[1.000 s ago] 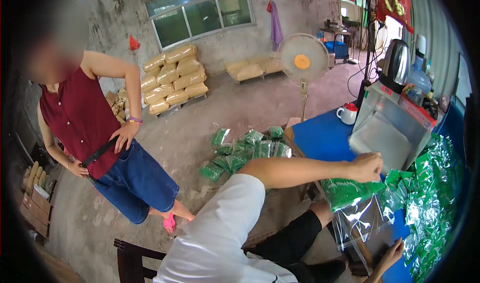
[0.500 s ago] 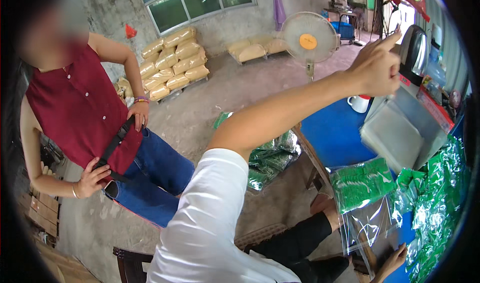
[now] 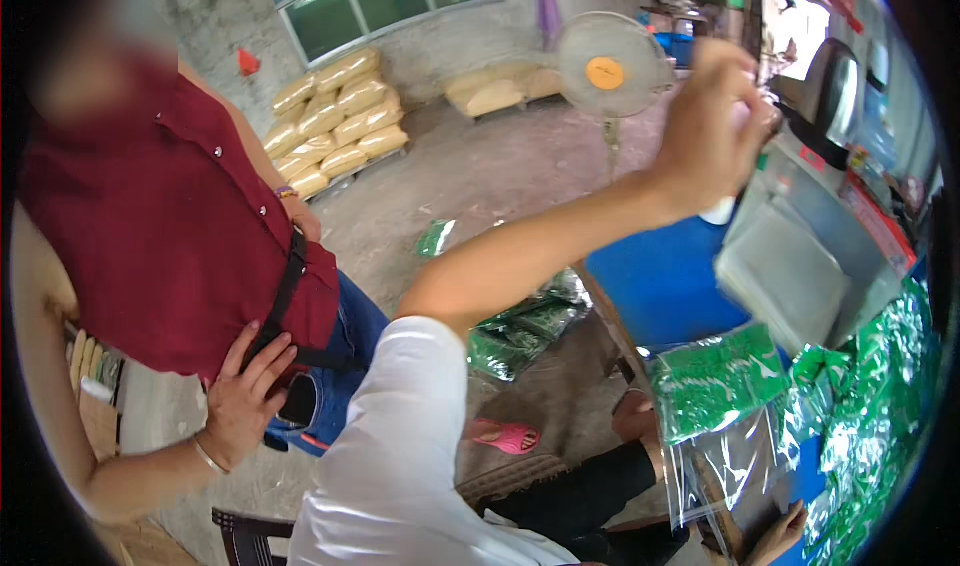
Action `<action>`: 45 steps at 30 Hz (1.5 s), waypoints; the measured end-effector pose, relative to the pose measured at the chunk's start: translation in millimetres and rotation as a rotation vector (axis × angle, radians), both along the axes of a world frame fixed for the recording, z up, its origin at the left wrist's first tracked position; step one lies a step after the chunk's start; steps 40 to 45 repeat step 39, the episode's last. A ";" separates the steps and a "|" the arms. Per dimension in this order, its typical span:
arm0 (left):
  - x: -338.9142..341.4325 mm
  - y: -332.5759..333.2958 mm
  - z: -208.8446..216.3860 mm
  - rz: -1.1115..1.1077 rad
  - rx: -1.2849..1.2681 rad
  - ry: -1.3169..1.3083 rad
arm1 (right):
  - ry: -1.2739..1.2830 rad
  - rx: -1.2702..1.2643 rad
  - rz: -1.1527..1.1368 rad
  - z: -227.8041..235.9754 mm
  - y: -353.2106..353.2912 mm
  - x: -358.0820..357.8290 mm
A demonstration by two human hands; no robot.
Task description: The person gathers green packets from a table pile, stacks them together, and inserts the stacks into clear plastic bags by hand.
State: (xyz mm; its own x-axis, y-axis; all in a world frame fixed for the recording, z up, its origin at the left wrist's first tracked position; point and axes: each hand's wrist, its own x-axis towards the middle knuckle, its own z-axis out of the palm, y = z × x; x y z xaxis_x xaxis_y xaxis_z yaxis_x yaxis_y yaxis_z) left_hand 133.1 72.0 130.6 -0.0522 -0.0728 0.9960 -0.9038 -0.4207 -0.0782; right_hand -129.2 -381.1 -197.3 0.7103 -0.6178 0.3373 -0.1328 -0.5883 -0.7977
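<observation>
My left arm, in a white sleeve, stretches across to the upper right. My left hand (image 3: 708, 131) is raised in the air in front of the kettle and fan, with nothing visible in it; motion smears its bent fingers. Low at the right, my right hand (image 3: 780, 538) rests by the blue tabletop, its visible fingers stretched out. Just above it lies a clear plastic bag (image 3: 722, 471), its upper part filled with a flat green pack (image 3: 715, 381). A heap of shiny green packets (image 3: 870, 416) covers the table's right side.
On the blue table (image 3: 660, 276) stand a metal tray (image 3: 785, 256) and a kettle (image 3: 838, 96). A person in a dark red top (image 3: 190, 236) stands close at the left. Beyond are a fan (image 3: 610, 66), stacked sacks (image 3: 340, 116) and bagged green packs (image 3: 530, 331) on the floor.
My left hand has come down and a little left, and its pointing finger has bent in. The other person appears closer, and a pink slipper now shows on the floor.
</observation>
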 end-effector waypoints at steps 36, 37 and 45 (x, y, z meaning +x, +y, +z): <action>-48.7 -184.2 -1.9 -0.624 0.376 0.995 | -0.186 0.198 -0.005 24.2 43.0 -0.8; -50.0 -185.8 -2.1 -0.618 0.380 0.998 | -0.159 0.194 -0.012 28.3 43.8 -2.4; -52.6 -188.7 -1.8 -0.601 0.414 1.002 | -0.132 0.206 -0.004 28.2 42.1 -4.8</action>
